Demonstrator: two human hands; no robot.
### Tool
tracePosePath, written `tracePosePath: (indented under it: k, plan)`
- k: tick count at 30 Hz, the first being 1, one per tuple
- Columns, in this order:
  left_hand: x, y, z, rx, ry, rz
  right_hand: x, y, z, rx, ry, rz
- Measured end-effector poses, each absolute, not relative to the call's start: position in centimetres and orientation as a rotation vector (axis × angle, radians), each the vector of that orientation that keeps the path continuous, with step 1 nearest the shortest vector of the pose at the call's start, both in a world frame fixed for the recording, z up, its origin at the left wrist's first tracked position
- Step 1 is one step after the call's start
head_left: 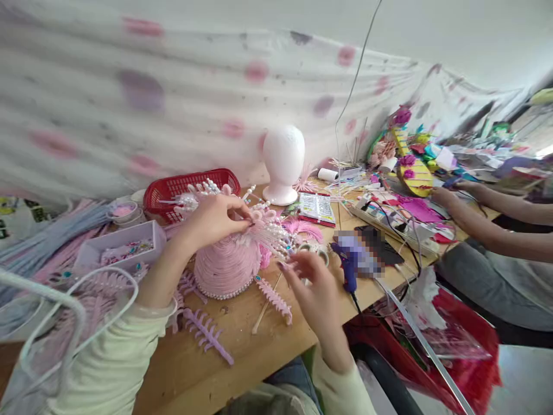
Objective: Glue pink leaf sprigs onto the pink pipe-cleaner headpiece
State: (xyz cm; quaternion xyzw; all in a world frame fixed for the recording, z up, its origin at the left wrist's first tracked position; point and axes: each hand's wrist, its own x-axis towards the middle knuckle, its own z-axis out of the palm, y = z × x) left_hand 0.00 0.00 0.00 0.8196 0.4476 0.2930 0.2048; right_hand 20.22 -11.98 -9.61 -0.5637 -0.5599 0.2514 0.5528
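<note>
You have one pink headdress point(228, 265) standing on the counter point(181, 380), dome-shaped, with a row of pearls round its lower edge. Your left hand point(213, 222) pinches at its beaded top, fingers together on the trim; your right hand point(317, 285) is just beside its right side, fingers half curled, and you cannot tell whether they grip anything. Two sprigs lie in front: one purple sprig point(207, 337) and one pink sprig point(275, 301) bearing one blue gem. Behind stand one white foam head point(284, 158) and one red basket point(158, 196); one purple glue gun point(349, 268) lies to the right. Farther right are a co-worker's two hands point(443, 197). One flat packet point(317, 207) carries dark print too small to read.
</note>
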Motion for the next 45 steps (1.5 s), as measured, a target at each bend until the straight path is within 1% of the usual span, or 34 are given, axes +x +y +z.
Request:
tracePosePath:
  k: [4, 9, 12, 15, 18, 22, 27, 33, 45]
  plan:
    - [0.4, 0.6, 0.0, 2.314, 1.237, 0.785, 16.5, -5.7, -9.1, -1.172, -1.428, 0.698]
    - [-0.5, 0.1, -0.7, 2.293, 1.181, 0.900, 15.8, -2.2, -9.8, -1.167, -1.499, 0.567]
    - [-1.5, -1.3, -2.9, 2.287, 1.307, 1.021, 16.2, -1.7, -10.4, -1.140, -1.506, 0.546]
    - [-2.0, -2.9, -6.1, 2.408, 1.458, 1.049, 16.3, -1.5, -10.8, -1.125, -1.502, 0.546]
    - [-1.7, -3.9, -8.8, 2.494, 1.563, 1.222, 16.2, -1.5, -10.9, -1.127, -1.491, 0.555]
    - [-1.1, -4.1, -10.7, 2.506, 1.594, 1.390, 16.5, -1.4, -10.9, -1.149, -1.483, 0.537]
    - [-0.5, -4.2, -11.3, 2.492, 1.577, 1.349, 17.3, -1.3, -11.2, -1.157, -1.482, 0.539]
    - [-0.3, -4.1, -11.7, 2.610, 1.643, 1.331, 17.5, -0.9, -11.5, -1.019, -1.568, 0.558]
    - [-0.4, -3.8, -12.3, 2.646, 1.594, 1.405, 17.5, -0.2, -13.0, -1.034, -1.436, 0.467]
